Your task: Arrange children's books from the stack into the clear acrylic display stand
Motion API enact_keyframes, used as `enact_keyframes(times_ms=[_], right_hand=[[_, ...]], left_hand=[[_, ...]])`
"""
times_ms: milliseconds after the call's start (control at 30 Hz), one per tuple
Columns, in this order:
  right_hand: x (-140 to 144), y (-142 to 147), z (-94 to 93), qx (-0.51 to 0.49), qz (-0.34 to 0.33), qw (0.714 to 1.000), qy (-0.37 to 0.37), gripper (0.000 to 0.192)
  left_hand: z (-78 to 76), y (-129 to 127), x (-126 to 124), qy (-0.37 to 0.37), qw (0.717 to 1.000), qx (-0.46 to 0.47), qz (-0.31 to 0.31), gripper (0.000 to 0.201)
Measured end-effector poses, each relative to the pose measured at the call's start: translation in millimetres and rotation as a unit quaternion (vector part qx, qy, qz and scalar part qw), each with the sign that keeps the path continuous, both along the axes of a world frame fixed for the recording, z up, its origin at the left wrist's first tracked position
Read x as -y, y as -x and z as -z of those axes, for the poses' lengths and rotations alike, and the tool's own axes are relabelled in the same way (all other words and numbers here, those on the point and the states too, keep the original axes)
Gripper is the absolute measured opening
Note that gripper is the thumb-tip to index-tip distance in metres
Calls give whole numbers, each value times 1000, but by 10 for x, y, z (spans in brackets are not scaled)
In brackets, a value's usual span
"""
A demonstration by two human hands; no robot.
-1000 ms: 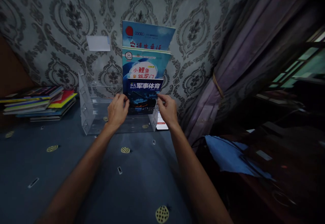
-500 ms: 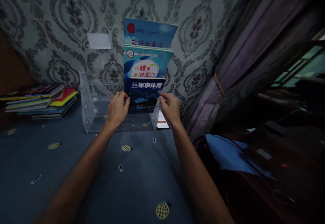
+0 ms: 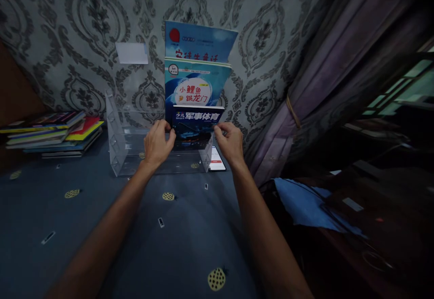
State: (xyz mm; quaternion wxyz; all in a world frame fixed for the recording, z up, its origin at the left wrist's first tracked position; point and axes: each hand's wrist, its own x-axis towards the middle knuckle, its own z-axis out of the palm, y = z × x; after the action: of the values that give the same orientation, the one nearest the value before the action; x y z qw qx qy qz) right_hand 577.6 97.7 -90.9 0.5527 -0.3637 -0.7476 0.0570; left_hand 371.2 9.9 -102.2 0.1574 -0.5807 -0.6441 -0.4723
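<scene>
A dark blue book point(image 3: 193, 131) leans in the front of a clear tiered book rack point(image 3: 117, 149), its cover facing me. My left hand point(image 3: 158, 143) is closed on the book's left edge, thumb in front. At the opposite edge, my right hand point(image 3: 229, 141) pinches the book's right side. Behind it, on higher tiers, stand a teal book point(image 3: 193, 84) and a taller blue book point(image 3: 203, 41), both partly covered by what is in front. The lower edge of the dark book sits within the rack.
Left of the rack lies a stack of books point(image 3: 50, 134). A lit phone point(image 3: 217, 159) rests by the rack's right end. A white card point(image 3: 131, 53) is above the rack's left part, near the wall. A tied curtain point(image 3: 281, 136) hangs at right, beside a blue cloth point(image 3: 301, 204).
The dark blue book has shifted slightly to the right, with its top right corner farther out. My right hand has moved a little right along with it.
</scene>
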Motion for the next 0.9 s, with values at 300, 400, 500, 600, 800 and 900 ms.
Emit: enact_keyframes(times_ms=[300, 400, 500, 600, 800, 900], right_hand=[[40, -26, -53, -6, -2, 1000, 21, 24], [71, -48, -87, -3, -1, 999, 36, 26], [105, -76, -135, 4, 1, 999, 43, 27], [135, -102, -189, 9, -7, 998, 55, 29], [193, -154, -281, 12, -23, 998, 57, 28], [227, -181, -311, 19, -30, 998, 60, 27]], left_hand=[[4, -3, 1, -20, 999, 19, 16, 5], [-5, -9, 17, -18, 999, 20, 28, 6], [-13, -15, 29, -21, 999, 23, 40, 8], [-14, -17, 32, -26, 998, 21, 52, 12], [-12, -16, 41, -23, 998, 8, 59, 18], [-10, -18, 50, -18, 998, 7, 58, 20]])
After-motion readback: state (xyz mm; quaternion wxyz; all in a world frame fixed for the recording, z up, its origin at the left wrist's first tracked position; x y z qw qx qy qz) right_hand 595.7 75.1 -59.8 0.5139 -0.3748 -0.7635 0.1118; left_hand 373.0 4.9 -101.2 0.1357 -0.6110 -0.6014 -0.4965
